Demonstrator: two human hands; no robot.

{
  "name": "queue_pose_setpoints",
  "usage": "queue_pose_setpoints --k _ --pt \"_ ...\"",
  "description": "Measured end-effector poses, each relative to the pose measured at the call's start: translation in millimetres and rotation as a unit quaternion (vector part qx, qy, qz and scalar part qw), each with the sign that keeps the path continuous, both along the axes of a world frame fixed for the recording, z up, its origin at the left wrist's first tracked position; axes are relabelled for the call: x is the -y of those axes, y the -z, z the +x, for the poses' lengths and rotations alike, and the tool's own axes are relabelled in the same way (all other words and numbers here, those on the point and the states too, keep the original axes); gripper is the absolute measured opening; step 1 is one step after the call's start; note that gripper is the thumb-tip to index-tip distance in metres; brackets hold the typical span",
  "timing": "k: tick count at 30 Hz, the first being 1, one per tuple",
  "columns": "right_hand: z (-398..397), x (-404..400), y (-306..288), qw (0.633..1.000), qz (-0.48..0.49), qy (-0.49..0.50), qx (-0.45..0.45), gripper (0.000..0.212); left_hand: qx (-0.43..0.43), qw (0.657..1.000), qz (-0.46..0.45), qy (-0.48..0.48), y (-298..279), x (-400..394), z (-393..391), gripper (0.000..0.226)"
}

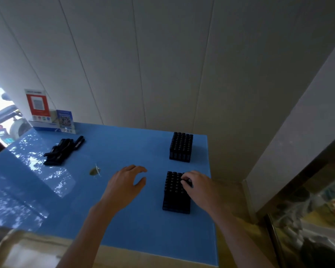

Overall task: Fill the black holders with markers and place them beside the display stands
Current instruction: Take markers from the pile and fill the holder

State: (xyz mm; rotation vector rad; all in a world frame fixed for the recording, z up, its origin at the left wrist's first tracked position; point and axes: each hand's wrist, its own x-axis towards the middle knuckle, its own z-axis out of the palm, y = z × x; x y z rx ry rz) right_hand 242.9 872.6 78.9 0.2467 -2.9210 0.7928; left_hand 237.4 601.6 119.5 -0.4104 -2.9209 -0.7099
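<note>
Near holder [174,192] has right hand [199,187] pinching a marker [187,182] atop it; left hand [125,183] hovers spread.

You're at a small shop counter, by the look of it. Two QR-code payment signs, a red one [39,105] and a blue one [65,121], stand at the far left corner of the blue glossy counter [124,144]. Bulk blocks of markers [181,147] sit on it. White panelled wall [162,55] behind; daylight and a parked scooter [4,117] at left.

Blue table [124,219], black holders [181,147], red/blue QR stands [39,105]
</note>
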Motion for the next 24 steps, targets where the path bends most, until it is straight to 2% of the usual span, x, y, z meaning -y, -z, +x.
queue_pose_setpoints --k 7,13,24 --pt "-10 46 -27 0.998 -0.018 -0.048 -0.032 0.023 -0.006 0.997 0.006 -0.075 -16 38 22 0.028" --pt "-12 103 -34 0.994 -0.018 -0.104 -0.025 0.026 -0.002 0.99 0.016 -0.141 -19 96 44 0.029" --pt "-1 257 -30 0.993 0.028 -0.111 -0.025 0.022 0.003 0.978 0.024 -0.207 -9 260 84 0.026"
